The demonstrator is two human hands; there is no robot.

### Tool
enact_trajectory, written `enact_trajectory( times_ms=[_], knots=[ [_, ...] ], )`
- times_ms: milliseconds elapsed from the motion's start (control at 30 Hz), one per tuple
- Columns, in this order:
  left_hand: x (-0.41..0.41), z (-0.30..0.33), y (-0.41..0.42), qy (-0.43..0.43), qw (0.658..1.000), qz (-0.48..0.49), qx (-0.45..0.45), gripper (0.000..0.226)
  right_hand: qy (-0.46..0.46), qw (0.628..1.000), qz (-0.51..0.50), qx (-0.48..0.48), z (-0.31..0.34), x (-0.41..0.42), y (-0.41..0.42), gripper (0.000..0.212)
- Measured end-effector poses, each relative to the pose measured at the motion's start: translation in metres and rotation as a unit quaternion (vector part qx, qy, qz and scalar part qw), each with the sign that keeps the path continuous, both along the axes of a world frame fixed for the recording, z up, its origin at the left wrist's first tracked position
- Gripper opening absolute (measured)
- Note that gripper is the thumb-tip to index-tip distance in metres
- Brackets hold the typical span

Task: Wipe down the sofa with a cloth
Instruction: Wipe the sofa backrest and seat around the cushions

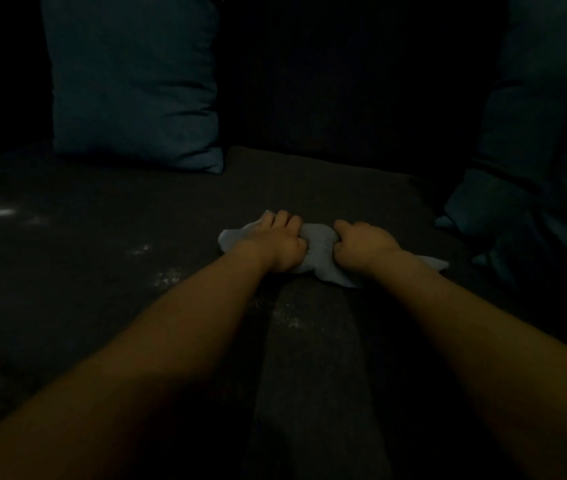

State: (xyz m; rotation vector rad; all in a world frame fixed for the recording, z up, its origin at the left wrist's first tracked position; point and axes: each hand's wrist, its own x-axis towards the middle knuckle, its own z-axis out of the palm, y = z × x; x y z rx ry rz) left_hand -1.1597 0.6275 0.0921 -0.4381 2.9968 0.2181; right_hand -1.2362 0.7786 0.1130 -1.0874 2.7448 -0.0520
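The dark sofa [109, 258] fills the whole view, and its seat shows pale dusty marks at 9 o'clock and near the middle. A blue cushion [133, 81] stands upright at 11 o'clock, and a second blue cushion [531, 133] leans at 2 o'clock. Both bare arms reach forward from 6 o'clock. The pale cloth [316, 244] lies bunched on the seat just past the centre. The left hand [275, 242] and the right hand [365, 244] each grip it with curled fingers, side by side.
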Motion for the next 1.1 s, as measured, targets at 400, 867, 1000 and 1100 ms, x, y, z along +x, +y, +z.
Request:
enact_trajectory(
  times_ms=[400, 867, 1000, 1100],
  knots=[
    [0.156, 0.002, 0.019, 0.055, 0.995, -0.081, 0.012, 0.025, -0.044, 0.993, 0.083, 0.076, 0.025, 0.162, 0.033, 0.017],
    [0.246, 0.071, 0.034, 0.096, 0.974, -0.187, -0.083, 0.018, 0.002, 0.974, 0.225, -0.01, 0.069, 0.225, 0.056, 0.014],
    [0.156, 0.12, 0.043, 0.21, 0.955, -0.111, -0.178, 0.029, 0.148, 0.976, 0.123, -0.099, 0.111, 0.141, 0.06, 0.021],
    [0.085, 0.131, 0.062, 0.257, 0.951, -0.047, -0.164, 0.033, 0.253, 0.953, 0.06, -0.156, 0.127, 0.083, 0.067, 0.024]
  ],
)
